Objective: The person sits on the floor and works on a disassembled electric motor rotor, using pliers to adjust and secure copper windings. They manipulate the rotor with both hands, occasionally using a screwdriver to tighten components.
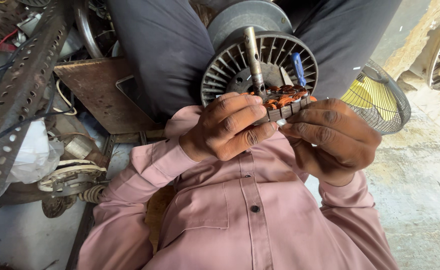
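My left hand (227, 127) and my right hand (330, 137) together grip a small stator (285, 102) with copper-coloured windings, held close to my pink shirt. Right behind it a round grey motor housing (230, 62) with radial fins rests between my dark-trousered legs. A steel shaft (253, 55) stands up from the housing's middle. A blue-handled tool (298, 67) sticks up just behind the stator, above my right fingers; its tip is hidden.
A perforated metal angle bar (15, 95) crosses the left side over wires and scrap parts. A brown flat plate (100, 92) lies beside my leg. A white bag (30, 155) sits lower left. A yellow fan in a wire guard (377, 97) stands right on the concrete floor (420, 190).
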